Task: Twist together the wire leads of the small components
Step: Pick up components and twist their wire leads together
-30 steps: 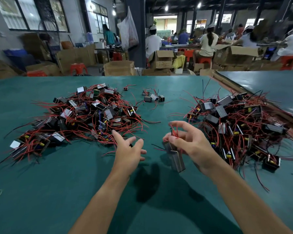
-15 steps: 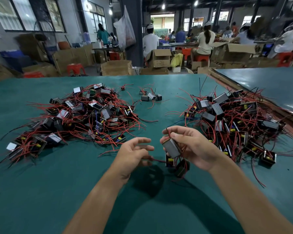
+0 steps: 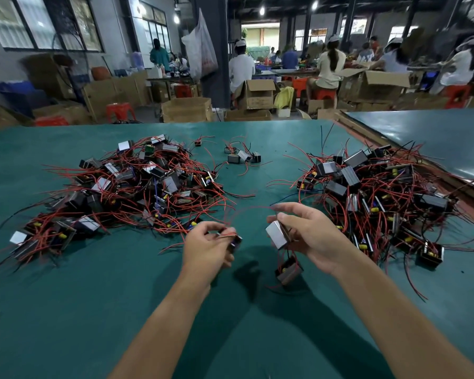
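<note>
I see my left hand [image 3: 207, 248] above the green table [image 3: 66, 310], with its fingers curled and pinching a small dark component [image 3: 235, 242] together with some red leads [image 3: 225, 236]; this part is blurred, so I cannot tell exactly how many wires are between the fingertips. My right hand [image 3: 309, 236] is just to the right of it, and the two hands are near each other but not touching. The right hand grips a silver block component [image 3: 277, 236] between thumb and fingers, with the shiny face turned to the left. Under this hand another component [image 3: 288, 270] hangs by its red wires (it seems to be just above the table or touching it, I cannot tell which). A thin red wire loop [image 3: 246, 210] arches between the two hands on their far side. On the far left lies a big pile of components [image 3: 126, 187] with tangled red leads, and on the right a second pile [image 3: 381, 198], which is just beside my right hand. A few loose pieces [image 3: 242, 157] lie far, between both piles.
</note>
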Tool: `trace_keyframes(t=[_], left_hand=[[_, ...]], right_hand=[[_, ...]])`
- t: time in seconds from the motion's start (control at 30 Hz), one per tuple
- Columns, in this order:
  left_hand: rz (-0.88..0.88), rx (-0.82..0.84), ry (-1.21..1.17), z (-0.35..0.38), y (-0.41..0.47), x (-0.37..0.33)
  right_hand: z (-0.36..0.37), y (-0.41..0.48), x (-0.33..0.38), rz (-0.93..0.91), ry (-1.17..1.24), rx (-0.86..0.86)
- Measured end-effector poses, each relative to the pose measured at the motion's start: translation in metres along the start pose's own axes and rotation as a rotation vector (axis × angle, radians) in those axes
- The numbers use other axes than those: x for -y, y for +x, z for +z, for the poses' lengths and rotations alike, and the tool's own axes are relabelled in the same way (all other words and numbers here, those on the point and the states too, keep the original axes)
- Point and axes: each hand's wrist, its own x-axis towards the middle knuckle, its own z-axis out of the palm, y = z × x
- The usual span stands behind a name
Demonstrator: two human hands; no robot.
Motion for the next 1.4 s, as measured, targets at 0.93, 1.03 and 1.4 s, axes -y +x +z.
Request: trace_keyframes(t=[0.93,1.03,1.4], left_hand=[[0.169,0.348,0.435,0.003,-0.008,0.013],[0.28,0.156,0.576,-0.002,-0.006,0.01],[0.279,0.156,0.376,-0.001,-0.001,0.014]], right_hand=[[-0.001,-0.002,0.001,-0.129,-0.271,0.099],[-0.008,0.007,-0.002,-0.171,-0.35,-0.135],[-0.012,0.014,-0.013,-0.184,-0.448,-0.233]])
